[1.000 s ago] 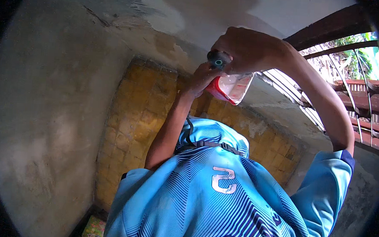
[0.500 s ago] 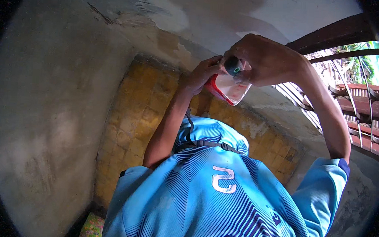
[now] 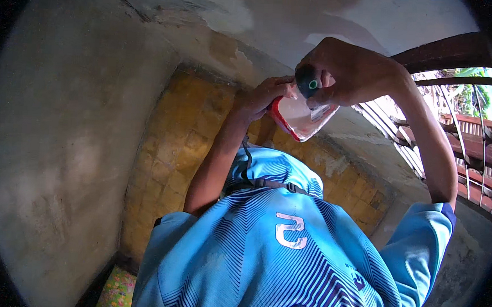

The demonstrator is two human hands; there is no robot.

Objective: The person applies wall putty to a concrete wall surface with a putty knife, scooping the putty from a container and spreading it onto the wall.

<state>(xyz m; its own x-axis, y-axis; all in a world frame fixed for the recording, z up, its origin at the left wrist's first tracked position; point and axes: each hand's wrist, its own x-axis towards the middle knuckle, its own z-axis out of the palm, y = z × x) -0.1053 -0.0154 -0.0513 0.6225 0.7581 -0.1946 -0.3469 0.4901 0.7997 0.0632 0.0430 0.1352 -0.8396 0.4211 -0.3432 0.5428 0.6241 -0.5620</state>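
A red container (image 3: 279, 119) with pale, white-coated insides is held up in front of my body. My left hand (image 3: 263, 96) is closed on its left side, near the top. My right hand (image 3: 341, 72) wraps round a dark handle (image 3: 308, 82) whose end shows a green ring, pointed toward the camera. The rest of that tool sits over or inside the container and is mostly hidden by my fingers and the handle, so I cannot make out what kind it is.
A bare, stained wall (image 3: 66, 142) stands at left and another surface with peeling paint (image 3: 260, 13) above. Yellow floor tiles (image 3: 168, 132) lie below. A barred window (image 3: 461, 127) with foliage outside is at the right. A floral-patterned item (image 3: 116, 292) shows at lower left.
The dark handle and my right hand have shifted rightward relative to the container. The container's opening has come a little more into view, and it sits slightly further right and lower.
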